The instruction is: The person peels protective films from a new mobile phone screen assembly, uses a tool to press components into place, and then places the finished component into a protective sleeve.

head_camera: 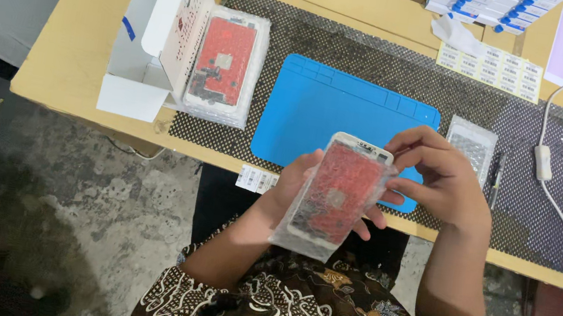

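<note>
Hiding left hand: bubble-wrapped screen

A red-backed phone screen panel with a white frame sits in a clear bubble-wrap sleeve; a second red panel lies wrapped beside a white box. A bright blue mat covers black-and-white dotted matting on the tan counter. Brown, black and cream batik sleeves.
</note>
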